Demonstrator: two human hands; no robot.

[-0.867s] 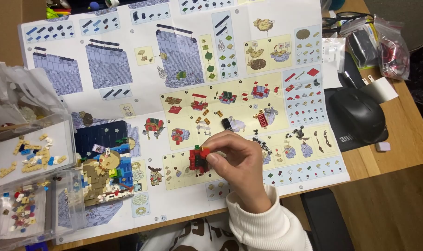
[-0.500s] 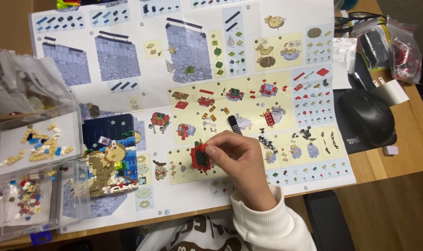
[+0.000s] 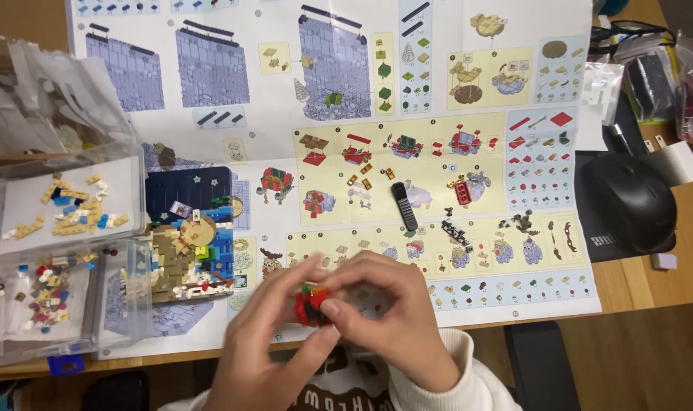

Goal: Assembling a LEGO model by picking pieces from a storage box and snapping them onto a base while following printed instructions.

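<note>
Head view: both hands are meeting at the near edge of the desk (image 3: 651, 293), closing together around a small red brick sub-assembly (image 3: 312, 304) that is showing a spot of green and yellow on top. The left hand (image 3: 267, 350) is curling in from below and from the left, its fingers pinching the left flank of the piece, while the right hand (image 3: 392, 316) is wrapping over it from the right, thumb pressing the front face; both are shut on this one item and are holding it just above the lower margin of the large instruction sheet (image 3: 346, 91). The step in hand appears to be the seating or adjusting of a small part on this sub-assembly, though the exact part under the fingertips is hidden. Just left of the hands a partly built model on a dark blue baseplate (image 3: 187, 236) is lying on the sheet, and further left two clear plastic trays (image 3: 65, 251) are holding loose tan, red and blue pieces. A black brick-separator tool (image 3: 403, 205) is resting on the sheet beyond the hands, and a black computer mouse (image 3: 628, 202) is sitting well apart at the right. As a judgement, the next move is calling for firm, evenly opposed finger pressure with the small piece kept square, since a tilted press could pop the little parts loose.
</note>
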